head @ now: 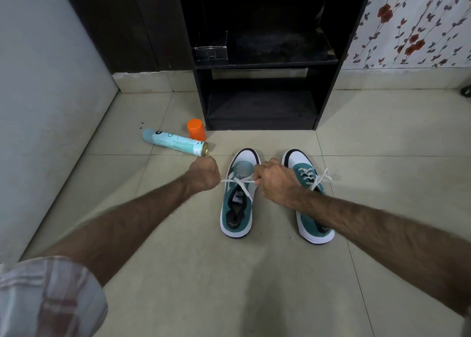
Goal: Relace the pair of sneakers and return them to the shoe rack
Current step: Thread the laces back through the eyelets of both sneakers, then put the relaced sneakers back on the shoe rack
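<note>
Lace [238,181] stretched between left hand [202,174] and right hand [274,179].

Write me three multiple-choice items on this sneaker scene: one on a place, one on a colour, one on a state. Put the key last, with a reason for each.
1. Where does the spray can lie?
A. On the rack's upper shelf
B. On the floor, left of the sneakers
C. Inside the right sneaker

2. What colour is the cap standing by the can?
A. Orange
B. Black
C. White

3. What state is the left sneaker in?
A. Tied in a finished bow
B. Without any lace
C. Its lace pulled out sideways by both hands

Key: B, the can lies on its side on the tiles near the shoe rack; A, the cap is bright orange; C, the left hand and right hand each grip a lace end, while the right sneaker already shows a bow.
</note>
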